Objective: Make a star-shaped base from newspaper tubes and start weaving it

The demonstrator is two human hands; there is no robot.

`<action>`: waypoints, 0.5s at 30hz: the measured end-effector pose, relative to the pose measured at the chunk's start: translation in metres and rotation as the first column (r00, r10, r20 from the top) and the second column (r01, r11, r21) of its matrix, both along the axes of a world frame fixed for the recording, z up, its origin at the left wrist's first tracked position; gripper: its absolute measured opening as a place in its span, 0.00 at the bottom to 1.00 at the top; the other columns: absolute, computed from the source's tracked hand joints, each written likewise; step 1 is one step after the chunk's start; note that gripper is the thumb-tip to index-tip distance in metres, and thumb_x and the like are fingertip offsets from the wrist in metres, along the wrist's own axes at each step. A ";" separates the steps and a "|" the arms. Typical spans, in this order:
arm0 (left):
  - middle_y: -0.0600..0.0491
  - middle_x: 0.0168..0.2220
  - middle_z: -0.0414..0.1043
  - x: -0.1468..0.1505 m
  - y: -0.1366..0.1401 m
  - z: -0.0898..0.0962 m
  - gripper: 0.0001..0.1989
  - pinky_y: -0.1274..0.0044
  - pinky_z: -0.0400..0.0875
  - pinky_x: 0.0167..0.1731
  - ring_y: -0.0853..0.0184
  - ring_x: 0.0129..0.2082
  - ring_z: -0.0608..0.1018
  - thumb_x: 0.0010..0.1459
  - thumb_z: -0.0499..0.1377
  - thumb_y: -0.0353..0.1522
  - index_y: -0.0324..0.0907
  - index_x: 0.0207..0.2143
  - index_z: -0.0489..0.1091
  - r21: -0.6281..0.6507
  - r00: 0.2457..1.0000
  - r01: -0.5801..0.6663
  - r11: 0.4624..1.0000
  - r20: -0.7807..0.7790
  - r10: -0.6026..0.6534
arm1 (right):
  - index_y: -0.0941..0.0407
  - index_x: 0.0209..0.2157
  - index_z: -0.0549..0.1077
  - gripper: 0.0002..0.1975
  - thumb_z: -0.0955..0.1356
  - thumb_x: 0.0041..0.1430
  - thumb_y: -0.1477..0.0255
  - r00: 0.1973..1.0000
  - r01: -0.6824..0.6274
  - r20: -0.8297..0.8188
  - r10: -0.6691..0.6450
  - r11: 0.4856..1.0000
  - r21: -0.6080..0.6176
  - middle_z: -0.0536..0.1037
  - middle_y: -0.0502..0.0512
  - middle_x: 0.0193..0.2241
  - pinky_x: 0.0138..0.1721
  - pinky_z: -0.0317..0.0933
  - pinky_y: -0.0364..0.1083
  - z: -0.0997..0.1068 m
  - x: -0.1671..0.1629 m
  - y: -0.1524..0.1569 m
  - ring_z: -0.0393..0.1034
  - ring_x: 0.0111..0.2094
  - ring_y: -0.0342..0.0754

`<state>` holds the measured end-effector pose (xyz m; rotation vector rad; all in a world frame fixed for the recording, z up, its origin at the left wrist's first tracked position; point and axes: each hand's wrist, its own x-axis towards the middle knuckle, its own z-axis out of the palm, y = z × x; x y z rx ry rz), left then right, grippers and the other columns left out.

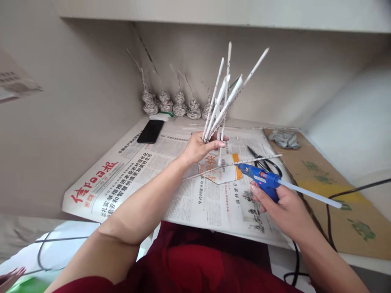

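My left hand is closed around the lower ends of a bundle of rolled newspaper sticks, which fan upward above the newspaper. My right hand grips a blue hot glue gun by its handle. A long white glue stick juts from the back of the gun, and the nozzle points left towards the bundle. Beneath the nozzle, one loose paper stick lies slantwise over a white and orange card. Black-handled scissors lie behind the gun, partly hidden by it.
Newspaper sheets cover the table. Several small woven gourd shapes stand along the back wall, near a black phone. At right are a cardboard sheet, crumpled paper and a black cord. A shelf overhangs the back.
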<state>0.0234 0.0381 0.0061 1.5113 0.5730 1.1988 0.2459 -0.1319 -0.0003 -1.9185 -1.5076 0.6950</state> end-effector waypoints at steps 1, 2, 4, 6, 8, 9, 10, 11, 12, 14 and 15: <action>0.47 0.38 0.81 0.001 0.000 0.000 0.15 0.78 0.75 0.32 0.71 0.30 0.78 0.44 0.71 0.39 0.37 0.29 0.76 0.004 1.000 0.016 1.000 -0.001 -0.016 | 0.54 0.41 0.76 0.21 0.68 0.57 0.51 1.000 -0.007 -0.006 0.007 1.000 -0.001 0.81 0.55 0.30 0.31 0.68 0.51 -0.002 0.001 0.000 0.74 0.28 0.53; 0.47 0.38 0.81 0.001 -0.001 -0.001 0.15 0.78 0.75 0.32 0.71 0.31 0.79 0.45 0.71 0.39 0.37 0.30 0.76 0.005 1.000 0.027 1.000 -0.005 -0.027 | 0.53 0.43 0.76 0.21 0.68 0.58 0.52 1.000 -0.012 -0.004 0.012 1.000 0.001 0.81 0.56 0.31 0.31 0.68 0.51 -0.003 0.001 0.000 0.75 0.29 0.54; 0.47 0.39 0.81 0.002 -0.002 -0.002 0.15 0.78 0.76 0.33 0.70 0.33 0.79 0.46 0.71 0.39 0.37 0.30 0.76 0.012 0.999 0.040 0.999 -0.029 -0.039 | 0.53 0.42 0.76 0.20 0.67 0.58 0.52 0.999 -0.029 0.018 0.029 1.000 0.011 0.81 0.56 0.31 0.31 0.68 0.51 -0.005 0.000 0.000 0.75 0.29 0.54; 0.47 0.40 0.81 0.003 -0.002 -0.003 0.16 0.77 0.76 0.33 0.69 0.35 0.80 0.47 0.71 0.40 0.36 0.30 0.75 0.035 0.998 0.038 0.999 -0.060 -0.036 | 0.53 0.38 0.76 0.19 0.67 0.59 0.52 0.997 -0.056 0.049 0.055 0.998 0.020 0.80 0.55 0.29 0.30 0.67 0.50 -0.005 -0.003 0.002 0.74 0.27 0.52; 0.47 0.40 0.81 0.003 -0.002 -0.005 0.17 0.77 0.76 0.34 0.69 0.35 0.80 0.47 0.70 0.41 0.36 0.32 0.76 0.062 0.997 0.028 0.998 -0.078 -0.023 | 0.54 0.34 0.75 0.19 0.66 0.60 0.52 0.994 -0.081 0.067 0.081 0.997 0.005 0.80 0.54 0.27 0.28 0.66 0.49 -0.004 -0.008 0.004 0.73 0.24 0.50; 0.47 0.40 0.81 0.003 -0.002 -0.006 0.17 0.77 0.76 0.34 0.69 0.35 0.80 0.47 0.71 0.41 0.36 0.33 0.76 0.073 0.997 0.023 0.997 -0.078 -0.017 | 0.54 0.33 0.75 0.19 0.66 0.60 0.52 0.994 -0.088 0.066 0.088 0.996 -0.009 0.79 0.54 0.26 0.27 0.65 0.49 -0.004 -0.010 0.006 0.72 0.23 0.49; 0.47 0.40 0.81 0.003 -0.001 -0.007 0.18 0.78 0.75 0.34 0.69 0.34 0.80 0.47 0.71 0.41 0.36 0.33 0.77 0.079 0.997 0.019 0.997 -0.074 -0.013 | 0.55 0.34 0.75 0.19 0.66 0.60 0.53 0.994 -0.089 0.058 0.090 0.996 -0.021 0.79 0.54 0.25 0.26 0.65 0.48 -0.003 -0.012 0.007 0.71 0.22 0.49; 0.47 0.40 0.81 0.004 0.000 -0.008 0.18 0.78 0.75 0.33 0.70 0.34 0.80 0.46 0.71 0.41 0.36 0.34 0.77 0.080 0.998 0.016 0.997 -0.069 -0.011 | 0.56 0.36 0.75 0.19 0.66 0.60 0.53 0.995 -0.090 0.045 0.091 0.996 -0.030 0.79 0.54 0.26 0.26 0.65 0.48 -0.003 -0.014 0.009 0.71 0.22 0.48; 0.47 0.40 0.81 0.004 0.001 -0.009 0.18 0.78 0.75 0.33 0.70 0.33 0.79 0.46 0.71 0.41 0.36 0.34 0.77 0.077 0.998 0.014 0.997 -0.064 -0.009 | 0.56 0.37 0.75 0.19 0.66 0.60 0.53 0.995 -0.089 0.034 0.090 0.995 -0.033 0.79 0.54 0.26 0.26 0.65 0.48 -0.002 -0.015 0.010 0.72 0.22 0.48; 0.48 0.39 0.81 0.004 0.003 -0.010 0.18 0.79 0.74 0.32 0.71 0.32 0.79 0.45 0.71 0.41 0.37 0.35 0.78 0.066 0.999 0.005 0.998 -0.054 -0.002 | 0.56 0.40 0.75 0.20 0.66 0.60 0.53 0.995 -0.096 0.017 0.096 0.995 -0.029 0.79 0.54 0.26 0.27 0.66 0.47 -0.002 -0.018 0.013 0.72 0.23 0.48; 0.48 0.38 0.81 0.004 0.003 -0.011 0.18 0.80 0.74 0.32 0.71 0.32 0.79 0.45 0.72 0.41 0.37 0.34 0.78 0.061 0.999 0.001 0.998 -0.053 0.002 | 0.56 0.40 0.75 0.20 0.66 0.61 0.53 0.995 -0.101 0.008 0.101 0.995 -0.028 0.79 0.54 0.27 0.28 0.66 0.47 -0.002 -0.019 0.014 0.72 0.24 0.48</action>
